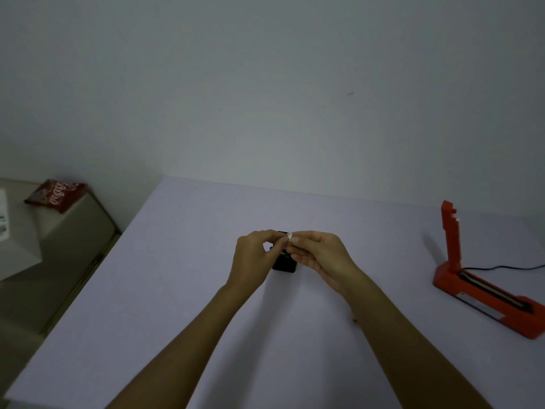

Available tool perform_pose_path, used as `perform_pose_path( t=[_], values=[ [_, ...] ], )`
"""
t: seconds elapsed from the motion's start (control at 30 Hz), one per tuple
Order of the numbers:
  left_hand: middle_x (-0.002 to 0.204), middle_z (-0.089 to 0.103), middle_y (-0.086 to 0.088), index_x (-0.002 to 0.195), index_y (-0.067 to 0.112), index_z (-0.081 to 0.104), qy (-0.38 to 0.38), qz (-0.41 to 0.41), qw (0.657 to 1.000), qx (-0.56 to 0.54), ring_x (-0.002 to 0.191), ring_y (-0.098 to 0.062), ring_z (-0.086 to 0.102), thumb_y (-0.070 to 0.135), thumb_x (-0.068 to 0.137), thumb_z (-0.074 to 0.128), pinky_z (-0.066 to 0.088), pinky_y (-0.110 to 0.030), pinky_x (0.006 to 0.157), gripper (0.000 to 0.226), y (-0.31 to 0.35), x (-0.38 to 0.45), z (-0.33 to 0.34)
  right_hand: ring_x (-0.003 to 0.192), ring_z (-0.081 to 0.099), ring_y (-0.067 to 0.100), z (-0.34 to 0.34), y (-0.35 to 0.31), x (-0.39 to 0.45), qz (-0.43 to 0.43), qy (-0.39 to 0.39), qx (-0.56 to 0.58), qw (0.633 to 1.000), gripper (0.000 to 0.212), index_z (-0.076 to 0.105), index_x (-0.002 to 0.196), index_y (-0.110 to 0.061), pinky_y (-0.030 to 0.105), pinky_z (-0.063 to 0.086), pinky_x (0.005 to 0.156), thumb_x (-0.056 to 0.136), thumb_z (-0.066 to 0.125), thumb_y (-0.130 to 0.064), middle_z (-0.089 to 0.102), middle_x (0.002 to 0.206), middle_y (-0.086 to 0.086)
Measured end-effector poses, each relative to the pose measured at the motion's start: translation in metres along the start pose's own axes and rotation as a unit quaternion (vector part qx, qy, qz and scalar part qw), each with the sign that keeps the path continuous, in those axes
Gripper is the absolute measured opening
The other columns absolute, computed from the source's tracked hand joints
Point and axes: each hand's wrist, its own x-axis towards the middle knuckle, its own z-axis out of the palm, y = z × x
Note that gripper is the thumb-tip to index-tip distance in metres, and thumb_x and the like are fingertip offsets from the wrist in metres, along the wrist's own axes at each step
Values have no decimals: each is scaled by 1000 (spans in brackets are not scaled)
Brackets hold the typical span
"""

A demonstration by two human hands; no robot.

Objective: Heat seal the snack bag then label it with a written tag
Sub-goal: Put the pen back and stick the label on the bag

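My left hand (253,258) and my right hand (321,255) meet above the middle of the pale table (177,290). Their fingertips pinch a small white-tipped item (289,237) between them; it is too small and blurred to name. A tiny blue spot shows by my left fingers. Just under the hands is a small black object (284,265); I cannot tell whether it is held or lies on the table. The red snack bag (56,194) lies far to the left on a beige cabinet, away from both hands.
A red heat sealer (483,293) stands at the table's right edge with its arm raised upright and a black cable (501,267) running off right. The beige cabinet (67,231) and a white box (11,240) are left of the table. A plain wall stands behind.
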Motion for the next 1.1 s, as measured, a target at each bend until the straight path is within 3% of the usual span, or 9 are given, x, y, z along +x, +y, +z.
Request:
perform_pose_path(
  t=[0.4, 1.1],
  values=[
    [90, 73, 8, 100, 17, 74, -21, 0, 1000, -13, 80, 13, 61, 23, 87, 66, 42, 0, 78, 16, -1, 2, -6, 89, 71, 23, 3, -2, -2, 2, 9, -8, 1000, 18, 72, 103, -3, 28, 59, 80, 86, 67, -7, 74, 99, 17],
    [97, 75, 3, 102, 17, 73, -38, 51, 996, 66, 89, -6, 65, 20, 88, 64, 38, 3, 79, 17, -7, -1, -14, 86, 71, 20, 8, 1, -1, 12, 0, -34, 999, 20, 73, 102, -3, 26, 58, 77, 85, 69, -11, 75, 96, 14]
  ],
)
